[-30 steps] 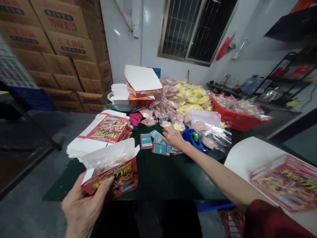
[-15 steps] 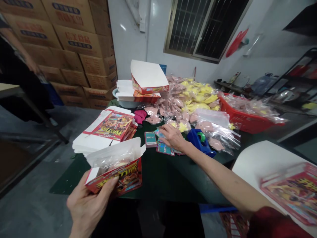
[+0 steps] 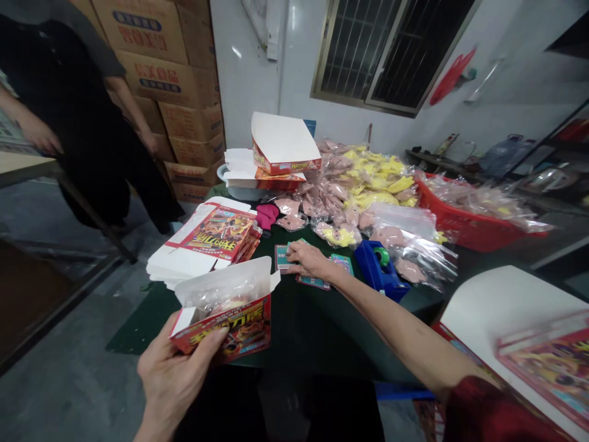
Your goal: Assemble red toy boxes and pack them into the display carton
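Note:
In my left hand is a small red printed cardboard box, tilted, its white flap raised. A clear plastic bag with something pale inside shows in its mouth. Over the dark green table, my right hand has its fingers closed at a small stack of teal cards, thumb at the near edge. More teal cards lie partly under that hand. A blue tape dispenser with a green roll stands just right of it. A pile of flattened red-and-white boxes lies beyond my left hand.
Bagged pink and yellow pieces are heaped at the table's back, beside a red basket holding more. Open boxes sit in a pale tub. Large printed boxes stand at right. Another person stands at left near stacked cartons.
My right hand has shifted slightly left over the cards, onto the small stack. My left hand still holds the box. The other person has come further into view at left.

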Demonstrator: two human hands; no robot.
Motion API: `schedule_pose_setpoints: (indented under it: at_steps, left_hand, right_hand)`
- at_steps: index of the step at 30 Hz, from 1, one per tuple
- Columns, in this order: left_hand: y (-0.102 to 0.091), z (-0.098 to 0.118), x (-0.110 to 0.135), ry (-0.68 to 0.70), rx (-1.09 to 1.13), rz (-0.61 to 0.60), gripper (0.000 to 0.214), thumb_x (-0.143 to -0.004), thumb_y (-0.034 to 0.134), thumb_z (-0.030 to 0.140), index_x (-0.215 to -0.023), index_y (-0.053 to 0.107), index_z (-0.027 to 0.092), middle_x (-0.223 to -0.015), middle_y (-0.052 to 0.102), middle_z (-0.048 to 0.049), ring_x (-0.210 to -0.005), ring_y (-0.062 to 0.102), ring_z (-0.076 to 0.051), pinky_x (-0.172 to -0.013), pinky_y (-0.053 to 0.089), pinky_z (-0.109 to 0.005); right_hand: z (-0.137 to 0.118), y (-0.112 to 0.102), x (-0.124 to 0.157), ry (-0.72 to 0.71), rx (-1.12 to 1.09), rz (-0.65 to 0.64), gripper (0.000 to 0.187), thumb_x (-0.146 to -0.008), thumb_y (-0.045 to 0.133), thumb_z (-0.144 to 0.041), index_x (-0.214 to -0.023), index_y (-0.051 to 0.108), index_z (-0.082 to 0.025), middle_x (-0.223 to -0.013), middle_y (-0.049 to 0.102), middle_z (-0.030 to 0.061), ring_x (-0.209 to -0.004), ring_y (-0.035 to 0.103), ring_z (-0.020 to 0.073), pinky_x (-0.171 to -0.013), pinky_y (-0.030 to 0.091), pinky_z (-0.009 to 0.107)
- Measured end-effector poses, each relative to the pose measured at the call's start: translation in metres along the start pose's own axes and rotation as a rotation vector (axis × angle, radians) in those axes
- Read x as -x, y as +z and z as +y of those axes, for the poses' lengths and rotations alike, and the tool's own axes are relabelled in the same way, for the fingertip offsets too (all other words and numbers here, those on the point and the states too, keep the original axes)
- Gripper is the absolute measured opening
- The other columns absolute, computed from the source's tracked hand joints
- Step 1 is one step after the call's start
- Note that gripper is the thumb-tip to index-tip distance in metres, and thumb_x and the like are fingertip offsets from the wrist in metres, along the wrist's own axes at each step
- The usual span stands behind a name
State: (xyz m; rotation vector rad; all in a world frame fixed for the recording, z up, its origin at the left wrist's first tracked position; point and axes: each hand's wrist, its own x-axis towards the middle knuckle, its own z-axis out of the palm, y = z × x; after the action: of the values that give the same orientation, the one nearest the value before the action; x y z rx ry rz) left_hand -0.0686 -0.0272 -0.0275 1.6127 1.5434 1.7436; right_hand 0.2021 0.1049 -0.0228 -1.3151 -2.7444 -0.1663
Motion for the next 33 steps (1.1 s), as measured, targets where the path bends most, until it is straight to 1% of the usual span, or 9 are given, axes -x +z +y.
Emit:
schedule_pose_setpoints:
  at_steps: [3, 7, 11, 14, 16, 19, 24, 28, 33]
  left_hand:
    - [-0.001, 0.001, -0.002, -0.030, 0.017, -0.006, 0.025, -0.056, 0.074, 0.032, -0.075, 0.068, 0.016, -0.059, 0.068, 0.0016, -0.047, 0.059, -0.013, -0.046, 0.051, -0.020]
    - [-0.002, 0.001, -0.003, -0.044, 0.039, -0.036, 0.024, -0.057, 0.073, 0.030, -0.075, 0.069, 0.016, -0.059, 0.068, 0.0012, -0.047, 0.060, -0.014, -0.046, 0.052, -0.020]
    - [-0.003, 0.001, -0.003, -0.038, 0.050, -0.040, 0.023, -0.057, 0.072, 0.030, -0.074, 0.069, 0.015, -0.060, 0.069, 0.0006, -0.048, 0.061, -0.014, -0.048, 0.053, -0.021]
    - [-0.004, 0.002, -0.003, -0.059, 0.038, -0.002, 0.024, -0.053, 0.075, 0.029, -0.072, 0.069, 0.015, -0.059, 0.069, 0.0007, -0.048, 0.061, -0.015, -0.048, 0.053, -0.021]
    - [-0.005, 0.003, -0.003, -0.072, 0.028, -0.005, 0.025, -0.052, 0.076, 0.028, -0.072, 0.069, 0.016, -0.058, 0.069, 0.0009, -0.048, 0.061, -0.015, -0.049, 0.053, -0.021]
    - [-0.006, 0.004, -0.003, -0.081, 0.029, -0.018, 0.024, -0.051, 0.077, 0.027, -0.071, 0.069, 0.016, -0.059, 0.069, 0.0010, -0.049, 0.061, -0.015, -0.048, 0.053, -0.021]
    - [-0.004, 0.000, -0.003, -0.091, 0.043, -0.042, 0.020, -0.053, 0.076, 0.029, -0.067, 0.068, 0.016, -0.059, 0.068, -0.0002, -0.048, 0.061, -0.016, -0.046, 0.052, -0.023]
    - [-0.003, -0.007, -0.003, -0.067, 0.042, -0.041, 0.029, -0.057, 0.075, 0.033, -0.079, 0.070, 0.015, -0.062, 0.069, -0.0009, -0.050, 0.061, -0.015, -0.047, 0.052, -0.022]
    - [-0.005, -0.008, -0.002, -0.071, 0.046, -0.091, 0.029, -0.059, 0.074, 0.034, -0.080, 0.070, 0.014, -0.063, 0.069, -0.0018, -0.052, 0.062, -0.016, -0.048, 0.052, -0.021]
  right_hand:
    - [0.008, -0.004, -0.004, -0.009, -0.043, -0.014, 0.026, -0.079, 0.064, -0.044, -0.078, 0.069, -0.018, -0.088, 0.058, 0.0040, -0.076, 0.049, 0.0150, -0.063, 0.033, 0.024]
    - [0.007, -0.007, -0.002, -0.050, -0.070, -0.029, 0.021, -0.086, 0.058, -0.030, -0.071, 0.067, -0.018, -0.084, 0.058, 0.0023, -0.072, 0.048, 0.0122, -0.064, 0.034, 0.023]
    - [-0.014, -0.001, 0.007, 0.010, -0.013, 0.040, 0.020, -0.086, 0.049, -0.011, -0.074, 0.065, -0.013, -0.088, 0.057, 0.0091, -0.080, 0.048, 0.0176, -0.067, 0.035, 0.028]
    - [-0.033, 0.010, 0.012, 0.087, 0.034, 0.113, 0.025, -0.087, 0.041, -0.005, -0.078, 0.063, -0.012, -0.089, 0.057, 0.0125, -0.083, 0.046, 0.0216, -0.066, 0.034, 0.032]
    - [-0.040, 0.016, 0.013, 0.114, 0.047, 0.147, 0.028, -0.088, 0.038, -0.005, -0.077, 0.063, -0.013, -0.086, 0.057, 0.0119, -0.082, 0.045, 0.0220, -0.067, 0.034, 0.033]
    - [-0.041, 0.018, 0.014, 0.121, 0.047, 0.178, 0.028, -0.090, 0.041, -0.009, -0.073, 0.062, -0.015, -0.081, 0.056, 0.0096, -0.080, 0.046, 0.0206, -0.068, 0.035, 0.033]
    - [-0.031, 0.009, 0.018, 0.051, 0.001, 0.184, 0.027, -0.091, 0.051, -0.029, -0.070, 0.061, -0.016, -0.081, 0.055, 0.0061, -0.080, 0.047, 0.0174, -0.069, 0.037, 0.029]
    - [-0.033, 0.009, 0.018, 0.063, -0.049, 0.225, 0.026, -0.090, 0.047, -0.018, -0.067, 0.058, -0.016, -0.079, 0.055, 0.0059, -0.078, 0.047, 0.0168, -0.068, 0.037, 0.029]
    - [-0.042, 0.014, 0.015, 0.176, -0.167, 0.408, 0.021, -0.086, 0.051, -0.017, -0.064, 0.051, -0.018, -0.075, 0.054, 0.0062, -0.077, 0.049, 0.0187, -0.067, 0.039, 0.030]
